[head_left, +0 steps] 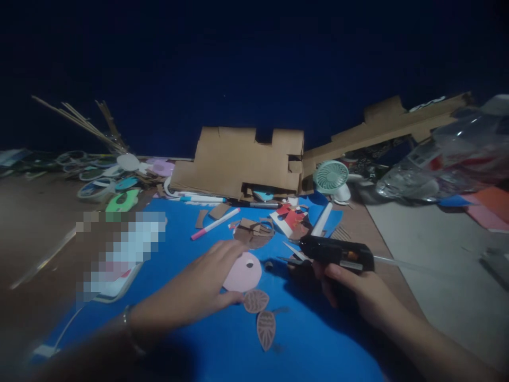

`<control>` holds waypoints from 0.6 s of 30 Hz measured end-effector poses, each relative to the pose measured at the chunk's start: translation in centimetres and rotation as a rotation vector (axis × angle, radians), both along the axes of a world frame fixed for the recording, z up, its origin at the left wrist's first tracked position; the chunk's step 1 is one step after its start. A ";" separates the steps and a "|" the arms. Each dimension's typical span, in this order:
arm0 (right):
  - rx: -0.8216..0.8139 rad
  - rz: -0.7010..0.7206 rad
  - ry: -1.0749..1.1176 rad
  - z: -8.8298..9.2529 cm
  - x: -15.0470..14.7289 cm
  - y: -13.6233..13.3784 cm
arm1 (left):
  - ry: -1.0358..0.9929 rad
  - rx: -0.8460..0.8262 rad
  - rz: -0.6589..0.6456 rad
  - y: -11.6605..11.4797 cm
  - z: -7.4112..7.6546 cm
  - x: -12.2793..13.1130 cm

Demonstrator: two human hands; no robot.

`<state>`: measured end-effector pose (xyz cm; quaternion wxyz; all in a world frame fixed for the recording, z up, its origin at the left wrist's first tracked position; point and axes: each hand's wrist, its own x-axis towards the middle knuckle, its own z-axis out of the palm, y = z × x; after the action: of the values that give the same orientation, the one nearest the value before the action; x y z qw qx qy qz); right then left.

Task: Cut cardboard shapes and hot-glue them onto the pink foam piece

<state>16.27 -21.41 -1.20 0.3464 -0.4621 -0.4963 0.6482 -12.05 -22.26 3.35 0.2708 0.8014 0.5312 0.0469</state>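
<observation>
My left hand [199,286] is closed on the left edge of a round pink paper disc [243,273] with a small white and black eye on it. Just below the disc lie a brown patterned oval [256,301] and a brown patterned leaf-shaped piece [266,328]. To the right, my right hand [345,284] is wrapped round the handle of a black glue gun [338,252], whose nozzle points left. Open scissors [296,254] lie by the nozzle. A small dark ring [268,265] sits right of the disc.
A pink marker [214,224], paper scraps [292,220] and cut cardboard [238,159] lie beyond my hands. A small green fan [332,178] stands back right, near plastic bags [445,164]. A phone [123,265], partly pixelated, is at the left.
</observation>
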 end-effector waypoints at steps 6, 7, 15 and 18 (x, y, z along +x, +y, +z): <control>0.002 0.018 -0.007 -0.4 0.1 -0.1 | 0.003 0.012 -0.093 0.9 0.5 0.3; -0.002 0.007 0.008 -0.4 0.1 -0.1 | -0.001 0.025 -0.071 0.8 0.6 0.3; -0.029 -0.044 0.078 0.2 -0.4 -0.2 | -0.088 0.012 0.080 -0.1 1.2 0.8; -0.031 -0.027 0.062 0.2 -0.3 -0.2 | -0.135 -0.002 0.102 -0.2 1.4 1.3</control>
<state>15.97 -21.58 -0.98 0.3633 -0.4537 -0.4688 0.6651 -10.76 -22.46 4.70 0.3039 0.7682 0.5519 0.1140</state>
